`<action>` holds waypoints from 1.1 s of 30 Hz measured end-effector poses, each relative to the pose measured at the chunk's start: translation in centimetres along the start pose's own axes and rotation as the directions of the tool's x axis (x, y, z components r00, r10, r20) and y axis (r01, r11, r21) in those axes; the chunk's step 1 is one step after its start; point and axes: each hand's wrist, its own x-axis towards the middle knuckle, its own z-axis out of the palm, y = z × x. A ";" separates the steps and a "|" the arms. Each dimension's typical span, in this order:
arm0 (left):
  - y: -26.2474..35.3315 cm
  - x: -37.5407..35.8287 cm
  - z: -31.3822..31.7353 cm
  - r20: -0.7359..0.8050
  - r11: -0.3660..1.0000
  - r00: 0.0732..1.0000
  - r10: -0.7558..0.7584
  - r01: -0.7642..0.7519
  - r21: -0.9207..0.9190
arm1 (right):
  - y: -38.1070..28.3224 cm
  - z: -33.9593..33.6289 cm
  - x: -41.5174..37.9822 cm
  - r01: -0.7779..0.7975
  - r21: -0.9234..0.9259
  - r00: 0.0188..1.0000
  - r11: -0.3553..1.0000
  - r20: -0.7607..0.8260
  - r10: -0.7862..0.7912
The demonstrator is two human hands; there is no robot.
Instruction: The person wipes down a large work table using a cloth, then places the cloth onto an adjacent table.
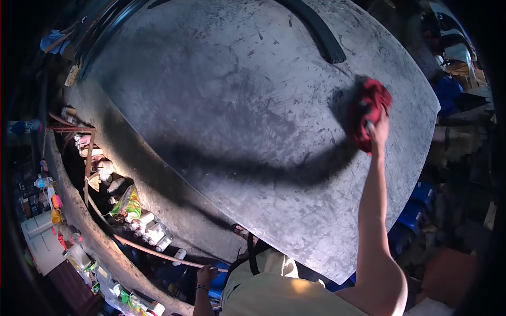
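My right hand (379,129) is closed around a crumpled red cloth (375,95). It presses the cloth against the broad grey sheet (274,105), near the sheet's right side, with my arm stretched out straight. Dark smudges and scuffs mark the sheet's surface, and my arm throws a long curved shadow across it. Low at the left, close to my body, is my left hand (207,274), with a dark bracelet at the wrist. It overlaps a thin reddish rod (153,249) in this view; its fingers are dark and I cannot tell how they are held.
A black ribbed strip (316,31) lies across the sheet's far edge. White bottles (153,231) and a green packet (127,204) sit on the left, beside a rusty metal frame (90,158). Blue containers (414,210) stand beyond the right edge. More clutter lines the curved ledge at lower left.
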 end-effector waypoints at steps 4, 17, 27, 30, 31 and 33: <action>-3.3 0.2 -0.2 0.033 0.995 0.998 -0.053 0.050 0.090 | -22.7 6.8 0.2 0.199 0.164 0.964 0.966 0.144 -0.223; -3.9 -4.4 -0.8 -0.095 0.921 0.968 0.231 -0.249 -0.299 | -72.8 12.3 -20.6 0.498 0.676 0.564 0.544 0.224 -0.795; -10.6 7.4 -9.9 0.197 0.971 0.978 0.068 -0.020 -0.237 | -50.1 4.0 -27.3 0.936 0.202 0.122 0.287 0.577 -0.807; -9.7 11.4 -14.2 0.174 0.954 0.977 0.120 -0.066 -0.291 | -40.3 -8.4 -35.3 0.956 0.226 -0.095 0.189 0.844 -0.528; -8.3 10.7 -15.7 0.141 0.948 0.977 0.160 -0.112 -0.298 | -35.3 -10.5 -39.7 0.952 0.180 -0.026 0.247 0.853 -0.520; -7.7 11.9 -18.9 0.137 0.960 0.982 0.132 -0.092 -0.265 | -28.3 -16.9 -46.4 0.863 0.165 0.015 0.477 0.936 -0.351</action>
